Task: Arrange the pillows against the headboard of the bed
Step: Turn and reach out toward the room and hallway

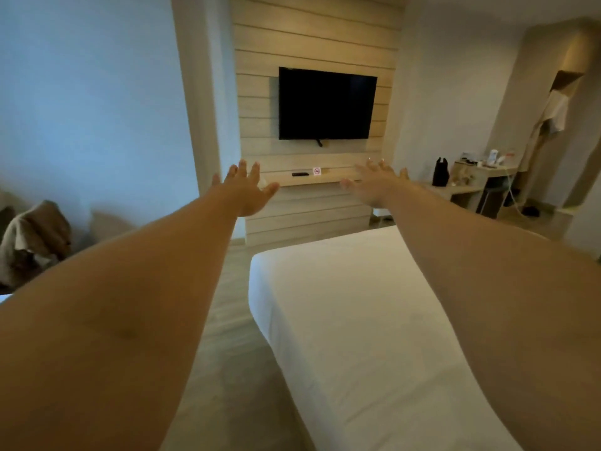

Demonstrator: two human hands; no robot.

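Both my arms are stretched straight out in front of me, above the room. My left hand [246,187] is spread flat, fingers apart, holding nothing. My right hand [377,183] is likewise spread and empty. Below and between the arms lies a bed [344,320] with a smooth white sheet, seen from its head end toward its foot. No pillow and no headboard are in view.
A dark wall-mounted TV [327,104] hangs on a wooden slat panel facing the bed, with a narrow shelf [312,180] beneath it. At the right stands a desk [471,180] with a black bag and small items. A chair draped with cloth [34,242] sits at left. Pale floor runs beside the bed.
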